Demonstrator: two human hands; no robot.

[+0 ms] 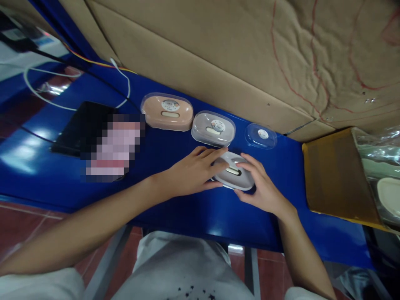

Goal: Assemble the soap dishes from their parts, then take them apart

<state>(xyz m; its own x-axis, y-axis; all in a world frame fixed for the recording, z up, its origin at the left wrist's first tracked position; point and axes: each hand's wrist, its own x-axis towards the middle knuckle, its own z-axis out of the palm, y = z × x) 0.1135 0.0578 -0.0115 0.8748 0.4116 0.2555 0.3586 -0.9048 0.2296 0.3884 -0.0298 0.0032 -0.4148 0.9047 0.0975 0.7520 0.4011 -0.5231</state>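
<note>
Between my two hands is a small grey oval plastic box (240, 180), with a cream pill-shaped piece in a slot on its top. My left hand (198, 170) grips its left end, fingers over the top and thumb low at the near side. On the right end, my right hand (261, 183) has its fingers curled along the far edge and its thumb at the near edge. Just behind stands a similar grey box (200, 134) under a clear cover with a round label. A peach box (153, 112) is to its left. One loose clear cover (254, 139) lies behind my right hand.
A cardboard carton (331, 173) with plastic-wrapped pieces stands at the right. At the left, a blurred-out phone-like item (114, 148) leans near a black object (81, 125) and a white cable (128, 85). Brown cardboard (200, 46) walls the back of the blue table (187, 208).
</note>
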